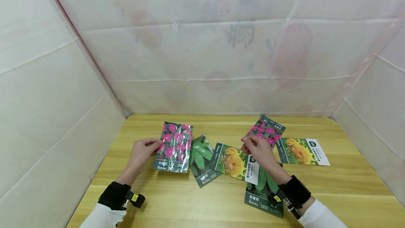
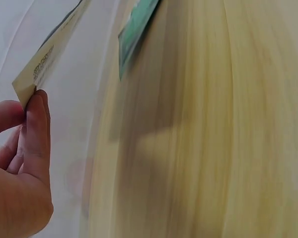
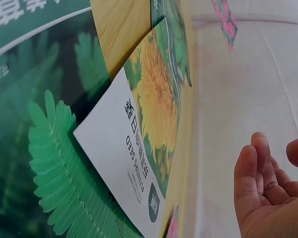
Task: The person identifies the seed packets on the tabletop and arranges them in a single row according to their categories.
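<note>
My left hand (image 1: 141, 154) pinches the left edge of a seed packet with pink flowers (image 1: 175, 143). The left wrist view shows its thumb and fingertips on a corner of that packet (image 2: 37, 67), which is raised off the table. My right hand (image 1: 262, 153) hovers over the packets on the right. Its thumb and fingers stand apart in the right wrist view, with nothing between them. Beneath it lie a yellow-flower packet (image 1: 233, 163), a green-leaf packet (image 1: 261, 200) and another pink-flower packet (image 1: 270, 131), each partly covered.
A second green-leaf packet (image 1: 202, 157) lies between the hands, overlapped by the yellow-flower one. Another yellow-flower packet (image 1: 302, 151) is at the far right. The wooden table (image 1: 177, 203) is enclosed by pale fabric walls (image 1: 196, 55) at the back and sides.
</note>
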Tool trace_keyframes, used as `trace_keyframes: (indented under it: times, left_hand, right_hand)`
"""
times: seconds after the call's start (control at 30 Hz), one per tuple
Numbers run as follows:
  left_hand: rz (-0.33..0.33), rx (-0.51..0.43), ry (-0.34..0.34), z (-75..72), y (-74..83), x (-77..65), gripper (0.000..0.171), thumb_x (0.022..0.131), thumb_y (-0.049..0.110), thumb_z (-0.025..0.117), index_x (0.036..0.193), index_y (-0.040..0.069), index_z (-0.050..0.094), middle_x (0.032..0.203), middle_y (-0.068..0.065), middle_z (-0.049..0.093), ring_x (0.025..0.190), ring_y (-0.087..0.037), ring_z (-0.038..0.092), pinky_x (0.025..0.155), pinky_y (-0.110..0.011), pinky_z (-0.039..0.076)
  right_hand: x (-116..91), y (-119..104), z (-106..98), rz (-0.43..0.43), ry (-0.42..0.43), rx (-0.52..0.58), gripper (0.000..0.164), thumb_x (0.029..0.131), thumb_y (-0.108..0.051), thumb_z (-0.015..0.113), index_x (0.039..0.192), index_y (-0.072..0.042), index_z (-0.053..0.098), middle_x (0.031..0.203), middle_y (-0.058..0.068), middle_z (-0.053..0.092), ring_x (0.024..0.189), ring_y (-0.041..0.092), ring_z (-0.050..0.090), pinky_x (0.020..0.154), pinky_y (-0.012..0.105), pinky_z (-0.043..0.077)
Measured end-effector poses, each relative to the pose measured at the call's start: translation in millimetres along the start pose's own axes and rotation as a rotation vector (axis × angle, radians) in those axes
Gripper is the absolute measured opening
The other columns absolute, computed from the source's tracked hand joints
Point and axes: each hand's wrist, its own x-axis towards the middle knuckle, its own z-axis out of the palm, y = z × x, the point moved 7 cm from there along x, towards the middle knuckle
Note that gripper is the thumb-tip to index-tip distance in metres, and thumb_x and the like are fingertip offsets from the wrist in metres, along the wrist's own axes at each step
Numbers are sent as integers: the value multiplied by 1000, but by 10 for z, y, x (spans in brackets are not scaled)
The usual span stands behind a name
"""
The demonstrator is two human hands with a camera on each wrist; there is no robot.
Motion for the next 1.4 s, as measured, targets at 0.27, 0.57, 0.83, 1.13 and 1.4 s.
trace_keyframes:
  times: [0.27,0.57,0.83,1.13,1.4]
  left_hand:
    - [-15,139,18,-273,-163,-8,37,104,20,67,126,-10,68,108,-14,76,87,-7,70,78,-22,59]
    - [25,528,47,-448,-292,-11,27,101,22,69,111,-2,76,98,-12,75,85,-19,65,68,-29,50]
    - [102,659,43,-451,-215,-27,21,99,17,71,100,-3,77,82,-6,73,68,-17,57,61,-31,44]
    - [119,817,44,-408,-158,13,15,96,11,71,85,0,73,74,-4,67,62,-18,54,58,-33,41]
    - [158,902,44,-366,-111,13,17,93,7,73,78,2,70,68,-3,64,58,-17,53,57,-33,41]
  right_hand:
    - [22,11,17,-6,6,-15,37,104,-53,54,125,-25,66,103,4,72,95,20,70,86,32,60]
    - [2,-1,-3,-11,-9,-52,38,105,-55,51,127,-26,64,105,1,71,96,17,69,87,30,59]
    - [-1,-14,7,-23,-36,-87,42,107,-57,46,129,-26,63,106,0,69,96,15,69,88,29,59]
    - [-11,-23,9,-6,-25,-78,41,106,-56,47,127,-26,64,107,0,70,97,16,69,88,29,58]
    - [-17,-14,22,7,-16,-72,40,104,-59,49,123,-28,65,108,1,69,98,17,69,89,29,58]
